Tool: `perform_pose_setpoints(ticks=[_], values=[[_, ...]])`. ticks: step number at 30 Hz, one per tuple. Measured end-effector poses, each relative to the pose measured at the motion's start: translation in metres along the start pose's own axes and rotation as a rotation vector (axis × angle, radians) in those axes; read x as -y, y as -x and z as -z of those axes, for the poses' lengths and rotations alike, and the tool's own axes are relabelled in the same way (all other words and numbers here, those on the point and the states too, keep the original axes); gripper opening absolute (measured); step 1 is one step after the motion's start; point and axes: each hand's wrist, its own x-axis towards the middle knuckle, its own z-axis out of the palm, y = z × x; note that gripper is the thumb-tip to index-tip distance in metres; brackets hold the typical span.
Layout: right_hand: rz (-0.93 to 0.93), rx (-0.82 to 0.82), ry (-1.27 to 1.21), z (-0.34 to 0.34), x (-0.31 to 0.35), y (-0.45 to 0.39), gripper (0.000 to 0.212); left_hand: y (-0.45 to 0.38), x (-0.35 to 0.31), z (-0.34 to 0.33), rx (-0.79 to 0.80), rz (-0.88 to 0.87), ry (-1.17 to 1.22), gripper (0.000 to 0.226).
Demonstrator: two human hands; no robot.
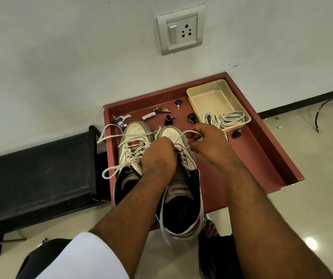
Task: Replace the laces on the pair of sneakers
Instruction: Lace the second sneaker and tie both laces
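Step in hand, my guess: pulling the old lace out of the right sneaker (179, 178), upper eyelets look already bare. It sits right under my grip on the red table (262, 150), heel toward me. My left hand (158, 156) is curled down on the tongue and eyelet area, holding the shoe steady; can't tell if those fingers also pinch lace. My right hand (207, 143), just right of it, pinches a loop of the old lace (191, 135) between thumb and fingers, closed tight on it. Next move likely calls for drawing that loop clear of the lower eyelets while the left keeps the shoe pinned. Left of my grip, the left sneaker (133, 150) is fully laced, ends trailing. Farther, beyond my right hand, new laces (226, 118) lie coiled in the beige tray (199, 91).
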Motion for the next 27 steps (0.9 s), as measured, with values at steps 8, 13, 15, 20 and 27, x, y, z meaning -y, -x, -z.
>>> perform_pose_setpoints(ticks=[8, 13, 15, 20, 27], values=[[0.04, 0.017, -0.009, -0.005, -0.002, -0.001, 0.031, 0.0, 0.001, -0.001, 0.022, 0.012, 0.035, 0.018], [0.049, 0.002, 0.036, -0.008, -0.001, 0.0, 0.033, 0.0, 0.001, -0.002, 0.022, 0.022, 0.07, 0.017], [0.063, 0.017, 0.053, -0.008, 0.0, 0.001, 0.03, -0.001, 0.003, -0.004, 0.022, 0.026, 0.104, 0.018], [0.121, 0.046, 0.071, -0.006, 0.003, 0.004, 0.014, -0.003, 0.006, -0.006, 0.033, 0.038, 0.179, 0.017], [0.142, 0.077, 0.104, -0.006, 0.003, 0.005, 0.021, -0.006, 0.008, -0.01, 0.023, 0.058, 0.2, 0.016]])
